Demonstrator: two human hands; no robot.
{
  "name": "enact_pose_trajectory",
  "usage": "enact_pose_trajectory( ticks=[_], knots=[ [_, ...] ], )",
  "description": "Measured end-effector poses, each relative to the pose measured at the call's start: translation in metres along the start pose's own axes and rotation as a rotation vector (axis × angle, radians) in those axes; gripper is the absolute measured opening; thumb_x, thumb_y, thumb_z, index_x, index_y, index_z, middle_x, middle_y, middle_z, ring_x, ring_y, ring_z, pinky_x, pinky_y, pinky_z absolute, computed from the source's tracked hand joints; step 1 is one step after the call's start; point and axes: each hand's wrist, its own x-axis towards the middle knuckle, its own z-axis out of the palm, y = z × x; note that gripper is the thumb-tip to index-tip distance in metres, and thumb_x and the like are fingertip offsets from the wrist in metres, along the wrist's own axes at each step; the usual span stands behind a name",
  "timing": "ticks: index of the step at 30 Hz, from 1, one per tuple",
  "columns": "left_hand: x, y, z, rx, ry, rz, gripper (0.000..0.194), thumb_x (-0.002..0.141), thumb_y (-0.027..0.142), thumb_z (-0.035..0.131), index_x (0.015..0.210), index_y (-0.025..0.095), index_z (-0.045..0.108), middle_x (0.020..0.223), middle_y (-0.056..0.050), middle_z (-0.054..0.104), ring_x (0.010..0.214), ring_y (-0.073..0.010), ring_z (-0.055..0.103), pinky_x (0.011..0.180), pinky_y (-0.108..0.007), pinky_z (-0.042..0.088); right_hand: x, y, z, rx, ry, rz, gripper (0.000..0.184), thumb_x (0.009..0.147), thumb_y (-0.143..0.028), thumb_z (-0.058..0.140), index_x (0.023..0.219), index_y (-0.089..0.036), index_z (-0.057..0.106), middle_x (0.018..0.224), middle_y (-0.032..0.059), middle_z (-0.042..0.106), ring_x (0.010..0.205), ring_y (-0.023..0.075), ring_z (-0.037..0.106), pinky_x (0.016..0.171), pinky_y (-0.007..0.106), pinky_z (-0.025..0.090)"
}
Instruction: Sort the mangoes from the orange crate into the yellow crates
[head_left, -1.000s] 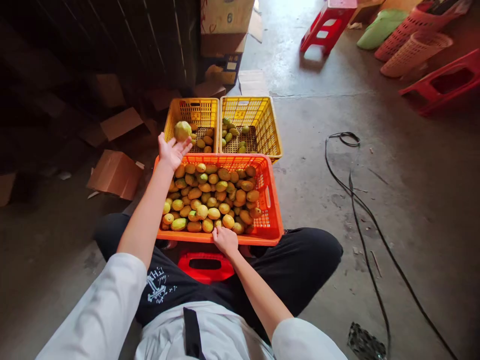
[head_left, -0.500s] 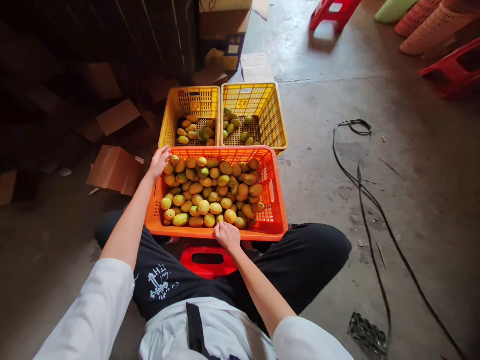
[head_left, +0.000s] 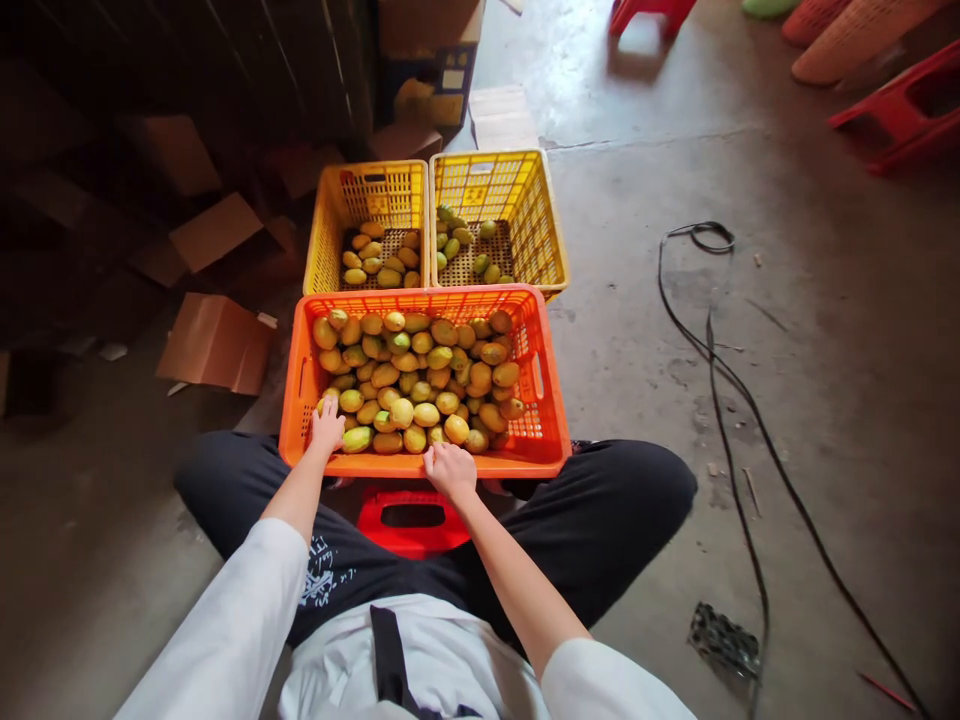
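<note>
An orange plastic crate [head_left: 555, 400] in front of me holds many oval yellow-green fruits [head_left: 439, 357] that look like small mangoes. My left hand [head_left: 328, 428] is over the crate's near left corner, its fingers apart and touching the fruits there. Their tips are partly lost among the fruits, and I see nothing lifted. On the near rim, right of the middle, my right hand [head_left: 451, 468] is closed with its fingers curled over the edge.
Beyond stand a left yellow crate [head_left: 325, 235] and a right yellow crate [head_left: 551, 225], each with several fruits. Cardboard boxes [head_left: 217, 345] lie at left. A black cable [head_left: 757, 420] runs along the floor at right. Between my legs is a red stool [head_left: 412, 540].
My left hand has left the crate's far left corner and come back toward me to the near left fruits. My right hand stays on the near rim. The view has shifted slightly.
</note>
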Motion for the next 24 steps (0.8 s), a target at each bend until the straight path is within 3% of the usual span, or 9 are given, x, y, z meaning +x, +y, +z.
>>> enact_pose_trajectory(
  ticks=[4,9,12,15,18,24],
  knots=[
    [-0.002,0.007,0.012,0.034,0.130,0.047,0.050,0.099,0.007,0.047,0.136,0.019,0.077,0.177,-0.016,0.044,0.171,-0.0331,0.026,0.137,-0.060,0.017,0.000,0.000,0.001,0.005,0.004,-0.008,0.037,0.109,-0.024,0.048,0.104,-0.016,0.083,0.104,0.0131,0.085,0.098,0.0239,0.079,0.076,0.031,0.044],
    [0.000,0.009,0.020,0.096,0.076,0.224,0.045,0.087,0.009,0.065,0.129,0.015,0.080,0.141,-0.022,0.072,0.145,-0.0373,0.058,0.139,-0.055,0.013,0.001,0.000,0.004,0.017,0.028,-0.014,0.035,0.108,-0.024,0.049,0.102,-0.016,0.083,0.101,0.0126,0.085,0.097,0.0234,0.078,0.074,0.031,0.042],
    [0.004,0.013,0.021,0.120,0.016,0.258,0.054,0.084,0.018,0.076,0.138,0.014,0.073,0.135,-0.022,0.074,0.138,-0.0388,0.061,0.138,-0.061,0.009,0.002,0.001,0.005,0.027,0.033,-0.012,0.033,0.107,-0.023,0.051,0.101,-0.016,0.082,0.101,0.0127,0.084,0.095,0.0233,0.077,0.074,0.032,0.042],
    [0.009,0.022,0.021,0.078,-0.041,0.176,0.056,0.086,0.032,0.081,0.139,0.017,0.070,0.138,-0.021,0.074,0.142,-0.0409,0.059,0.134,-0.068,0.012,0.002,0.001,0.006,0.038,0.026,-0.018,0.033,0.107,-0.023,0.050,0.100,-0.016,0.082,0.100,0.0132,0.083,0.094,0.0232,0.075,0.075,0.031,0.042],
    [0.015,0.035,0.018,0.068,-0.059,0.091,0.054,0.087,0.040,0.083,0.135,0.018,0.070,0.141,-0.022,0.072,0.142,-0.0406,0.059,0.134,-0.067,0.013,0.002,0.002,0.007,0.054,0.009,-0.019,0.035,0.108,-0.024,0.048,0.102,-0.017,0.082,0.100,0.0134,0.082,0.095,0.0236,0.074,0.077,0.031,0.043],
    [0.023,0.050,0.012,0.057,-0.083,0.012,0.064,0.078,0.028,0.091,0.137,0.018,0.069,0.147,-0.025,0.069,0.144,-0.0409,0.058,0.131,-0.062,0.021,0.002,0.001,0.008,0.060,-0.010,-0.006,0.034,0.108,-0.026,0.048,0.103,-0.018,0.081,0.100,0.0134,0.082,0.096,0.0251,0.074,0.078,0.032,0.043]
  ],
)
